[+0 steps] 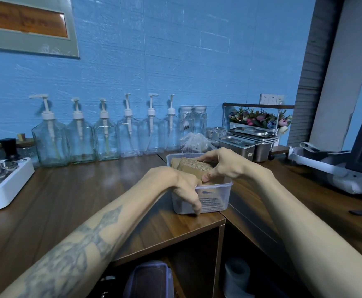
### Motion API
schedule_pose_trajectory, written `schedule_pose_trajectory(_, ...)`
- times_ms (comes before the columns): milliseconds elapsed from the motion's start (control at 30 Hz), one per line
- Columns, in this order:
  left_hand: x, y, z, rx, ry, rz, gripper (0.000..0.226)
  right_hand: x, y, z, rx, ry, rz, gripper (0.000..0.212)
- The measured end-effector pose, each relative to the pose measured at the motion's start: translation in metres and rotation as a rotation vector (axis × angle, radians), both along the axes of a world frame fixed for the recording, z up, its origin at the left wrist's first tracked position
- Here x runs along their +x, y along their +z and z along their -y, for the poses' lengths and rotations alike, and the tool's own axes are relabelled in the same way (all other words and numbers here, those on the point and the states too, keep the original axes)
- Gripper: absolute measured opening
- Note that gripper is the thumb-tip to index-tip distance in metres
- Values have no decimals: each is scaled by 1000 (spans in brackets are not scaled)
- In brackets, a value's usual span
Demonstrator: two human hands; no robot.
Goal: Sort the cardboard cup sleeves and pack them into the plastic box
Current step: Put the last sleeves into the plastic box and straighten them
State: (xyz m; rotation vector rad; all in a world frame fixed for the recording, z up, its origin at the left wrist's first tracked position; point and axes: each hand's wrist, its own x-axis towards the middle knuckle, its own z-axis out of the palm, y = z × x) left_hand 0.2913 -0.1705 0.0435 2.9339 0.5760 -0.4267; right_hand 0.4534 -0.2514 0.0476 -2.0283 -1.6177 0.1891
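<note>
Plastic box: one clear plastic box sits on the near corner of the wooden counter, right at its edge.
Cup sleeves: a packed row of brown cardboard cup sleeves stands on edge inside the box; too many and too tight for me to count, their ribbed edges showing through the near wall.
Left grip: my left hand is draped over the box's near left rim, fingers curled down against the outside wall and holding it.
Right grip: my right hand is over the top of the sleeves, thumb on the near side and fingers on the far side, clamped on the stack.
Pump bottles: six clear pump bottles line the far wall, left of the box.
Capped jars: two clear capped jars stand to the right of the pumps.
Steel pans: a cluster of steel pans far right of the box; exact count unclear.
Flowers: one bunch of flowers sits behind the pans.
White tray: one white tray holds tools at the left edge.
</note>
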Motion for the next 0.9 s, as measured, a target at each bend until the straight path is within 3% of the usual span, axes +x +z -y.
schedule_pose_trajectory(100, 2, 2, -3, -6, -33, -33, 54, 1, -2, -2, -16, 7, 0, 72)
schedule_pose_trajectory(267, -4, -6, -13, 46, -85, 78, 54, 4, -5, -4, -19, 11, 33, 71)
schedule_pose_trajectory(400, -11, -22, -15, 294, -146, 324, 62, 6, -3, -6, -37, -4, 85, 73)
schedule_pose_trajectory(500, -20, -34, -21, 362, -220, 550, 66, 5, -4, -11, -66, -3, 124, 70)
schedule_pose_trajectory(733, -35, -39, -23, 257, -193, 754, 56, -1, -2, -21, -155, 6, 175, 61)
schedule_pose_trajectory(900, -47, -37, -36, -52, -66, 1081, 54, 0, 10, -15, -159, 32, 53, 68)
